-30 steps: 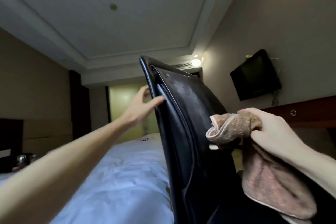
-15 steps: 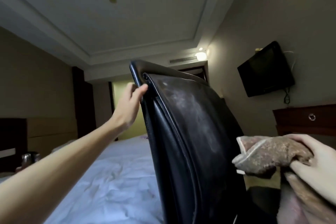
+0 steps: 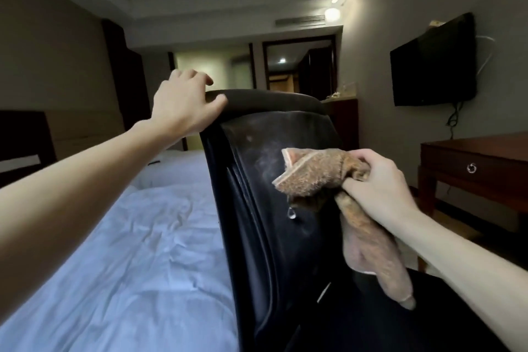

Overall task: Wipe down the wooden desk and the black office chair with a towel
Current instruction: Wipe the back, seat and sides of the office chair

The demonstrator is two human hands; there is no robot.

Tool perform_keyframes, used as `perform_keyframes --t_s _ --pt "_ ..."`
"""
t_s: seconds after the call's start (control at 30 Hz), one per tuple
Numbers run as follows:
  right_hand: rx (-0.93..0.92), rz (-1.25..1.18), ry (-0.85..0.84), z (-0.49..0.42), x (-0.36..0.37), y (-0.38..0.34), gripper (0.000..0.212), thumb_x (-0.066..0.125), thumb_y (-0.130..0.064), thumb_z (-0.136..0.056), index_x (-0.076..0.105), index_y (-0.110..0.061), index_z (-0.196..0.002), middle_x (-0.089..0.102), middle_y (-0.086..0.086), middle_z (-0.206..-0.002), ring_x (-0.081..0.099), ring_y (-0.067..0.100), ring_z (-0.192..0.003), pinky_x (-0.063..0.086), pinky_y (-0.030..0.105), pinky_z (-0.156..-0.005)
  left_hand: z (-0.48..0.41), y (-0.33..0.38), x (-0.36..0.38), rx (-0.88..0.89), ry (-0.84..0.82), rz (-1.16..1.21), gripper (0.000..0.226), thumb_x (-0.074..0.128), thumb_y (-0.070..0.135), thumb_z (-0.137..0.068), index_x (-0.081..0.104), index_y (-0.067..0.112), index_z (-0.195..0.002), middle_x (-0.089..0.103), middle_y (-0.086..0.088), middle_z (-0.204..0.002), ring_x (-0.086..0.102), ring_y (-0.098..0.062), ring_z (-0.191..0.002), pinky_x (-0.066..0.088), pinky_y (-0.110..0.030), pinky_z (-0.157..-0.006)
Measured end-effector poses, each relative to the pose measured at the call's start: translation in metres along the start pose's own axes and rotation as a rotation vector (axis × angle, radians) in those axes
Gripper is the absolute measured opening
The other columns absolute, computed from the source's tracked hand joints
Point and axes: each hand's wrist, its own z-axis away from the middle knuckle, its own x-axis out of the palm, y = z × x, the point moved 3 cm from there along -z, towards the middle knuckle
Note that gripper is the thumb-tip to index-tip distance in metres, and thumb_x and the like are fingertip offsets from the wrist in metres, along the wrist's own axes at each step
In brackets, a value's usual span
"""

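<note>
The black office chair [image 3: 274, 208] stands in front of me, its leather backrest seen close and smeared with pale dust near the top. My left hand [image 3: 183, 106] grips the top left corner of the backrest, fingers curled over the edge. My right hand [image 3: 380, 188] holds a bunched brown towel [image 3: 311, 174] against the backrest's front face, with the towel's tail hanging down below the fist. The wooden desk [image 3: 474, 163] with a ring-pull drawer stands at the right, against the wall.
A bed with white sheets [image 3: 128, 237] lies to the left of the chair. A wall-mounted television [image 3: 434, 63] hangs above the desk. A dark doorway [image 3: 300, 68] and a low cabinet [image 3: 343, 114] sit at the far end of the room.
The view has tipped down from the ceiling towards the room. My left hand slid onto the top corner of the backrest. My right hand brought the towel back up against the chair back.
</note>
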Motion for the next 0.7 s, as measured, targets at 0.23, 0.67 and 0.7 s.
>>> perform_keyframes --t_s 0.23,0.67,0.7 --pt "0.065 -0.026 0.052 -0.011 0.015 -0.042 0.029 0.075 -0.023 -0.083 0.061 -0.025 -0.108 0.065 -0.008 -0.096 0.06 0.015 -0.093 0.042 0.029 -0.067 -0.021 0.009 0.023 0.143 -0.146 -0.271 0.064 0.038 0.064 -0.097 0.061 0.011 -0.125 0.065 -0.017 -0.123 0.056 -0.036 -0.119 0.043 -0.046 -0.097" --pt "0.192 -0.067 0.492 -0.092 0.054 -0.058 0.043 0.065 -0.041 -0.088 0.059 -0.032 -0.13 0.065 0.004 -0.123 0.059 0.033 -0.119 0.049 0.046 -0.101 -0.037 0.021 0.059 0.265 0.101 -0.3 0.029 0.041 0.04 -0.099 0.042 0.016 -0.083 0.066 -0.015 -0.091 0.037 -0.027 -0.064 0.009 -0.036 -0.052" --pt "0.202 -0.072 0.51 -0.103 0.051 -0.058 0.037 0.065 -0.042 -0.088 0.063 -0.028 -0.122 0.065 0.006 -0.12 0.059 0.034 -0.118 0.049 0.047 -0.1 -0.037 0.02 0.061 0.258 0.104 -0.304 0.03 0.04 0.04 -0.1 0.042 0.016 -0.082 0.065 -0.014 -0.089 0.036 -0.027 -0.064 0.007 -0.036 -0.052"
